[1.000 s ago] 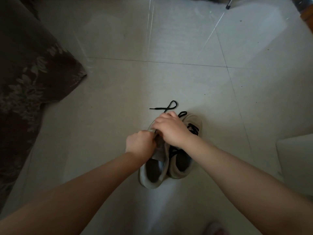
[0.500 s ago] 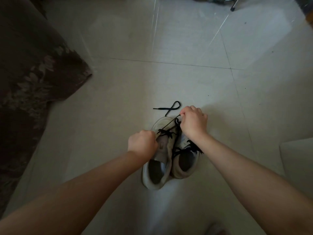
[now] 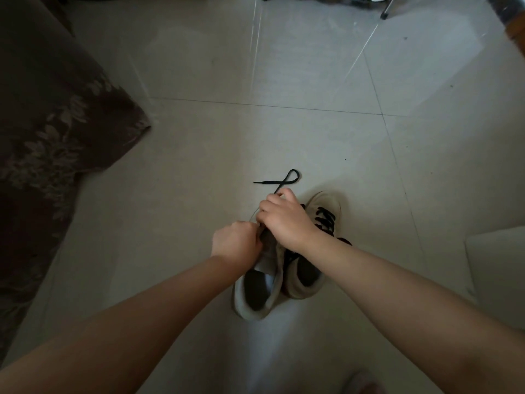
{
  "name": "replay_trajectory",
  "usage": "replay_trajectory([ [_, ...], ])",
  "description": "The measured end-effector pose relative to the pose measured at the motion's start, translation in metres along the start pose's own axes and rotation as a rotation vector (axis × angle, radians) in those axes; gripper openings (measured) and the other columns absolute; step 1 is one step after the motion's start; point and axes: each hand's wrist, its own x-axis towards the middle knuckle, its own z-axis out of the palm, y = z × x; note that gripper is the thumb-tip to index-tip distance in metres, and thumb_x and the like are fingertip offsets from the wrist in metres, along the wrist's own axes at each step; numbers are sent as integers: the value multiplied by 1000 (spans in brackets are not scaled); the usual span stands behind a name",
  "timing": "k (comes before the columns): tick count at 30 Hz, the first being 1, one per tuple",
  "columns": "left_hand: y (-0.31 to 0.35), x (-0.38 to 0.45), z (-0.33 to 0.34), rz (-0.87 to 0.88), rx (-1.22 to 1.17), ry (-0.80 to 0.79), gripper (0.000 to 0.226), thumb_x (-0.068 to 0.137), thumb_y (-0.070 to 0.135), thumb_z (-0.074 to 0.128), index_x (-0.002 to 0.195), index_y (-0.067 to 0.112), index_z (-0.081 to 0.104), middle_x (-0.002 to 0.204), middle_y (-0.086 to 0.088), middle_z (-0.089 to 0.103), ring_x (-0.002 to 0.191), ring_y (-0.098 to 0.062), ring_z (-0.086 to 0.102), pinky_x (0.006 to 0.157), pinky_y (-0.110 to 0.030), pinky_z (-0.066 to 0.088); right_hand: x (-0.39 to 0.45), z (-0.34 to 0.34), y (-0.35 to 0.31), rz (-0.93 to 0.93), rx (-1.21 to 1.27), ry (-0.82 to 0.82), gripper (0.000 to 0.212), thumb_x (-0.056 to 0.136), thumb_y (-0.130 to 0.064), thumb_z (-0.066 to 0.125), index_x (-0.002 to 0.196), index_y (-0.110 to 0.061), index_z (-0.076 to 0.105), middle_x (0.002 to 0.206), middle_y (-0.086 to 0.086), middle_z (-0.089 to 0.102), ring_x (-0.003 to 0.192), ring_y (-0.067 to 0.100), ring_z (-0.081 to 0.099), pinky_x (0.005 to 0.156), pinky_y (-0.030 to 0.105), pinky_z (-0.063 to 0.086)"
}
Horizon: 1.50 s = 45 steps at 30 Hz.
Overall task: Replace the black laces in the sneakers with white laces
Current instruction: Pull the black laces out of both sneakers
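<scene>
The black lace (image 3: 279, 182) of your left sneaker (image 3: 257, 291) trails out past the toe and lies on the tiled floor (image 3: 199, 172) in a small loop, its tip pointing to the left; the near part of it runs back under your right hand (image 3: 284, 220). That hand is curled over the front of the left sneaker, fingers bent down around the lace — the fingertips themselves are hidden, so you can't see exactly where they pinch. Your left hand (image 3: 235, 241) is balled beside it, the two hands touching, gripping the sneaker's upper near the tongue; what its fingers close on is out of sight beneath the knuckles. The right sneaker (image 3: 318, 243) stands just beside the left one, touching it, heels toward you; its black lacing (image 3: 326, 220) is still threaded across the eyelets. Both shoes are pale grey-beige with dark insides. Further out: a dark brown cloth with a leaf pattern (image 3: 51, 143) hangs down at the left; a pale flat object (image 3: 497, 274) sits at the right edge; metal legs (image 3: 387, 8) show at the top of the view.
</scene>
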Motion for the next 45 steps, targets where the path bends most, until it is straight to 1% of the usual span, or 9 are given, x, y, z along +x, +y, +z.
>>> replay_trajectory([
  [6, -6, -4, 4, -11, -15, 18, 23, 93, 26, 43, 98, 13, 61, 104, -9, 64, 97, -31, 61, 71, -29, 43, 6, -41, 56, 730, 223, 163, 22, 90, -15, 55, 100, -25, 72, 105, -1, 67, 106, 24, 52, 85, 33, 29],
  [11, -3, -3, 6, -19, -4, 23, 24, 94, 28, 42, 99, 14, 62, 106, -8, 65, 100, -31, 61, 74, -29, 44, 0, -27, 34, 364, 231, 34, 44, 80, -3, 55, 120, -18, 64, 124, 3, 58, 121, 27, 44, 99, 38, 28],
  [15, -1, -2, 7, -16, 3, 24, 25, 94, 30, 44, 100, 13, 61, 105, -9, 65, 100, -30, 62, 69, -29, 40, 0, -16, 8, -8, 197, -101, 38, 73, -1, 58, 107, -15, 70, 110, 2, 64, 118, 26, 49, 105, 40, 19],
  [19, -2, -2, 6, -10, 5, 26, 24, 93, 30, 44, 98, 14, 62, 103, -8, 65, 97, -29, 62, 67, -28, 37, 2, -11, 6, -39, 113, -167, 30, 69, 4, 59, 91, -13, 71, 90, 2, 65, 100, 27, 55, 96, 35, 22],
  [23, -4, -2, 6, -20, -11, 25, 23, 92, 28, 45, 97, 13, 62, 104, -8, 65, 99, -30, 61, 70, -29, 41, 3, -6, 8, 78, 119, 26, 24, 53, 2, 73, 65, -17, 65, 66, -3, 58, 74, 24, 59, 83, 36, 29],
  [30, -9, -2, 9, -10, -54, 44, 24, 93, 30, 44, 96, 14, 62, 103, -7, 65, 97, -29, 61, 69, -28, 42, -15, -25, 56, 675, 222, 238, 14, 92, -19, 53, 95, -22, 66, 99, -7, 66, 100, 21, 53, 79, 29, 21],
  [35, -5, -1, 9, -7, -40, 39, 24, 93, 30, 45, 97, 15, 62, 105, -7, 65, 99, -29, 61, 69, -29, 41, -12, -17, 24, 287, 284, 121, 35, 82, -9, 60, 116, -17, 64, 115, 1, 63, 114, 28, 51, 95, 38, 29],
  [41, -8, -4, 10, 9, -56, 60, 26, 93, 32, 45, 104, 15, 62, 106, -6, 66, 100, -28, 62, 72, -30, 44, 4, -8, -10, -78, 123, -116, 42, 79, -16, 35, 92, -17, 74, 122, 9, 61, 121, 30, 50, 110, 52, 22],
  [45, -10, -4, 11, -6, -79, 56, 25, 92, 31, 44, 96, 14, 62, 102, -6, 66, 98, -28, 62, 69, -29, 41, 10, -4, -1, -161, 49, -96, 12, 63, -6, 72, 67, -17, 74, 102, 9, 69, 109, 33, 59, 105, 60, 26],
])
